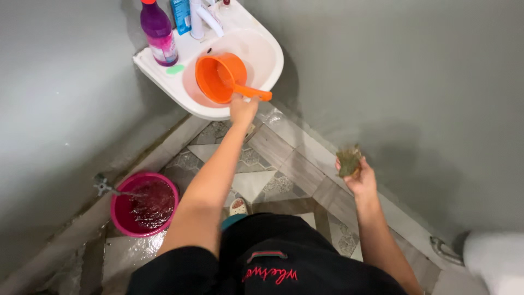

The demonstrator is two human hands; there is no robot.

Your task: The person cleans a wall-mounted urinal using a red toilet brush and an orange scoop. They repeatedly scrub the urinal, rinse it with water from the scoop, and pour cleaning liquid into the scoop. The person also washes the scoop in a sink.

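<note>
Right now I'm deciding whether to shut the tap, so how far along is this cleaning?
Done: the pink bucket under the wall tap is nearly full, and water is running in. In hand: the left hand holds the orange dipper by its handle over the white sink; the right hand grips a scrub pad. Left: the pad touches nothing yet.

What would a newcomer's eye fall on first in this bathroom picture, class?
The bright orange dipper, held by its handle in the left hand over the white sink at top centre. Next, the pink bucket at lower left, filling from a wall tap, and the right hand gripping a greenish scrubbing pad.
</note>
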